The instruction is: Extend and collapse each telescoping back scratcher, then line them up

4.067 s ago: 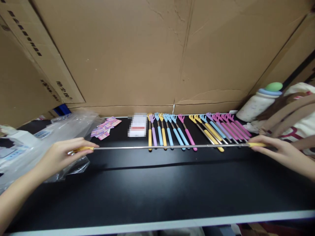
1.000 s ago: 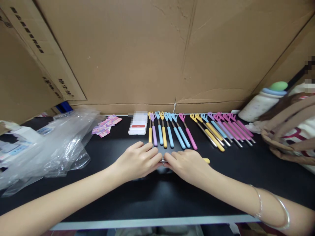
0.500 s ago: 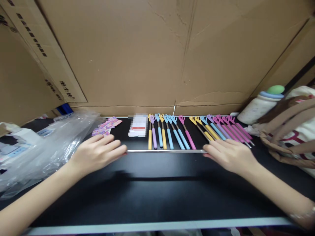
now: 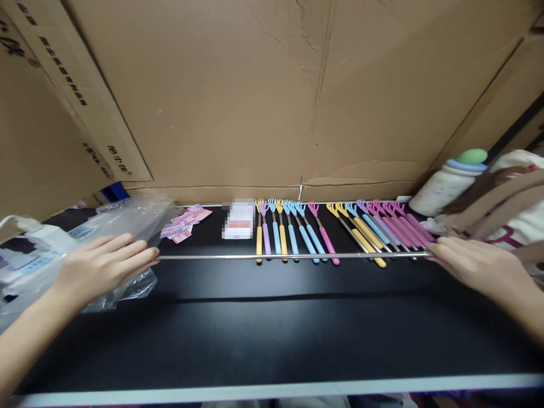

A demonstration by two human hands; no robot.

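Observation:
A thin silver telescopic back-scratcher rod is stretched level above the black table, with fine joints along its length. My left hand is closed around its left end, over the clear plastic bags. At the right end, my right hand grips it near the brown-and-white bag. Both ends of the rod are hidden inside my fingers. Just behind the rod lie back scratchers with claw-shaped heads in two groups: a left group in yellow, purple, blue and pink, and a right group with several pink ones.
Clear plastic bags and a white charger-like item lie at left. Purple-pink paper notes and a blurred-out phone sit behind. A white bottle and a fabric bag stand at right. Cardboard walls the back.
My hands have moved far apart, left hand leftward and right hand rightward. The rod between them has been drawn out to about twice its visible length.

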